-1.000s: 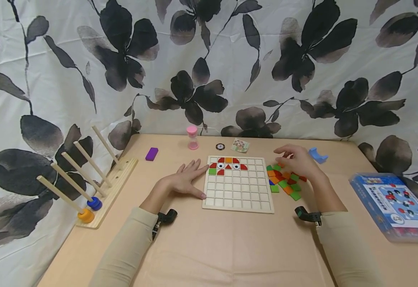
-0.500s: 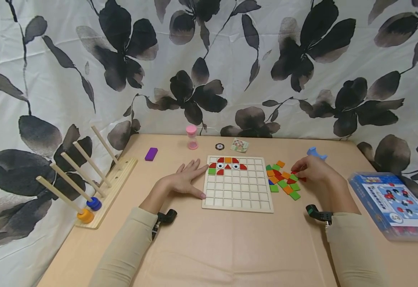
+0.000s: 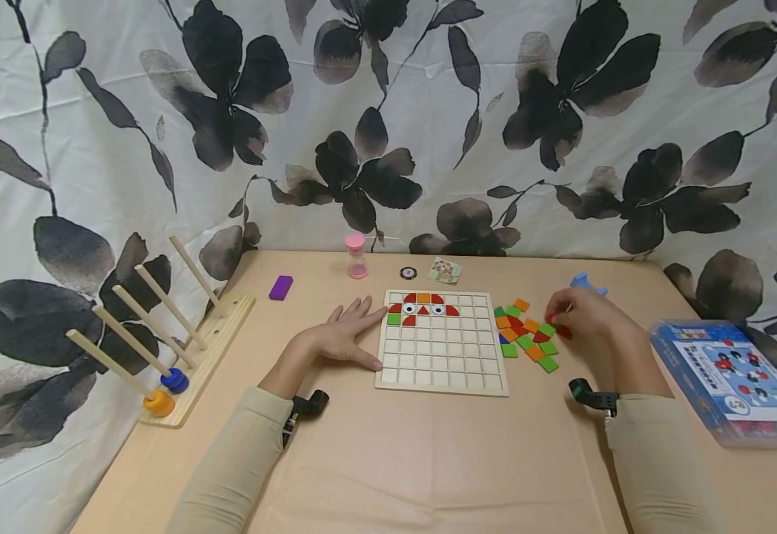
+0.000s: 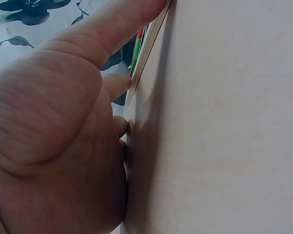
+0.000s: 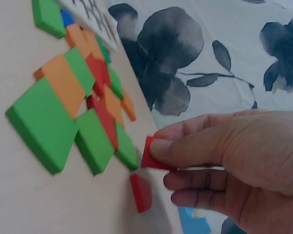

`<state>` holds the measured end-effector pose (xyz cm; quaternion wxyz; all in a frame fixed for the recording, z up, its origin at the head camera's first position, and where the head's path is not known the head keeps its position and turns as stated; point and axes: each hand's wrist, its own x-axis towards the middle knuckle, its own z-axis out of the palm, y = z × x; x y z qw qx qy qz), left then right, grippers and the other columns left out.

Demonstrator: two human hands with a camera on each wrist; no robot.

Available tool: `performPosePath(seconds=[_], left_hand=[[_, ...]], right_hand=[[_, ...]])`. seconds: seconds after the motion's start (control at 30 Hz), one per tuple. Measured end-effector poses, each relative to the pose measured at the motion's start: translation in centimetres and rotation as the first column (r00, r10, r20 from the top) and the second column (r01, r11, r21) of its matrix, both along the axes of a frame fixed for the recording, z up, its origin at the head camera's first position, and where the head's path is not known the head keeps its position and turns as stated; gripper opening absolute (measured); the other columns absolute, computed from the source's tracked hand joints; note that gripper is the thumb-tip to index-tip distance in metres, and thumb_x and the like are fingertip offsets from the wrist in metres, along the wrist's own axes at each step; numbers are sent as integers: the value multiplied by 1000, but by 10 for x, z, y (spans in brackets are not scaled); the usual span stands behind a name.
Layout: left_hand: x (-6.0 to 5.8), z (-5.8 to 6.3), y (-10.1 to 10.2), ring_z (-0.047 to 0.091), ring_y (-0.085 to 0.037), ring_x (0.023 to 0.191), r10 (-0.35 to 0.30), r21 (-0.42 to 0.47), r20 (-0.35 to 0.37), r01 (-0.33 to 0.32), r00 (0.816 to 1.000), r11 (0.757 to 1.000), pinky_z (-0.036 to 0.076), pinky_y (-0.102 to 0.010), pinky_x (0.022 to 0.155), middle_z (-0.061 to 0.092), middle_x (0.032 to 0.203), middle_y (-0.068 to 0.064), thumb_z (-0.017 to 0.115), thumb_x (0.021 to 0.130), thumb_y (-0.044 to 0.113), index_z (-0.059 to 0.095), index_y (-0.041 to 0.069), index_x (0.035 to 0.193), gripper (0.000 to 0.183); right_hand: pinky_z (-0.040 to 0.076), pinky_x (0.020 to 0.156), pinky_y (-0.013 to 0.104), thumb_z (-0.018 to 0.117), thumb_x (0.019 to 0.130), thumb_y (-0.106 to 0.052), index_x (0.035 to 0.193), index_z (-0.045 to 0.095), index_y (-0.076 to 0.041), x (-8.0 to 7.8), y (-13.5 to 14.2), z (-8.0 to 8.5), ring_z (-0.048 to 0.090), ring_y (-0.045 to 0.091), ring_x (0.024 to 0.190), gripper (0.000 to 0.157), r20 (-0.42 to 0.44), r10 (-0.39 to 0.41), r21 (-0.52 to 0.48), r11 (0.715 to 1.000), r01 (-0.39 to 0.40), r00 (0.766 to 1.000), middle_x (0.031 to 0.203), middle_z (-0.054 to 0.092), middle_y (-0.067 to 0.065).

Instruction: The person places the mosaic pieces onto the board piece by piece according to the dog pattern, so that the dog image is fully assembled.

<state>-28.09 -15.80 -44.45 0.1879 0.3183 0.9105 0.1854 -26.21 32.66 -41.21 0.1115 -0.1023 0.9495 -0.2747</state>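
My right hand [image 3: 587,320] is at the right end of a loose pile of coloured tiles [image 3: 527,343]. Between thumb and fingers it pinches a small red tile [image 5: 148,157], seen close up in the right wrist view. Another red piece [image 5: 141,193] lies on the table just below those fingers. My left hand [image 3: 343,343] rests spread beside the pale gridded board [image 3: 442,363], thumb and index finger at its left edge. Red, orange, green and eye-patterned tiles [image 3: 410,308] fill some squares in the board's upper left; the squares below are bare.
On the left stands a wooden peg rack [image 3: 195,363] with a blue and a yellow ring. A purple block [image 3: 281,288], pink sand timer [image 3: 356,256], round black disc [image 3: 408,273] and small picture card [image 3: 445,270] lie behind the board. Rightward are a light-blue piece [image 3: 587,282] and boxed set [image 3: 738,378].
My right hand has moved right, from over the top of the pile to its right end, and now pinches a red tile. The left hand and board stay put.
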Motion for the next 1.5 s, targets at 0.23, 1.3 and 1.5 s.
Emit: performPosePath(seconds=[0.23, 1.3, 1.5], left_hand=[[-3, 1, 0, -10, -31, 147, -5, -14, -3, 5, 1000, 1000, -6, -54, 115, -7, 160, -13, 69, 69, 71, 12, 27, 155, 112], [-8, 3, -4, -9, -34, 146, -13, 13, -5, 13, 1000, 1000, -6, -57, 114, -5, 160, -15, 71, 69, 68, 15, 25, 155, 111], [-10, 1, -4, -9, -34, 147, -7, 17, -5, 7, 1000, 1000, -6, -57, 114, -5, 161, -15, 72, 69, 67, 14, 27, 155, 111]], right_hand=[[54, 71, 37, 62, 94, -15, 117, 66, -13, -2, -37, 18, 57, 29, 84, 23, -122, 6, -93, 995, -18, 992, 101, 62, 9], [52, 79, 33, 73, 86, -12, 95, 74, -15, -36, -187, -16, 59, 15, 87, 10, -186, 206, -28, 976, -215, 961, 93, 68, -4], [51, 85, 36, 73, 86, -13, 94, 76, -15, -34, -185, -16, 60, 16, 94, 9, -182, 217, -9, 975, -222, 959, 93, 69, -5]])
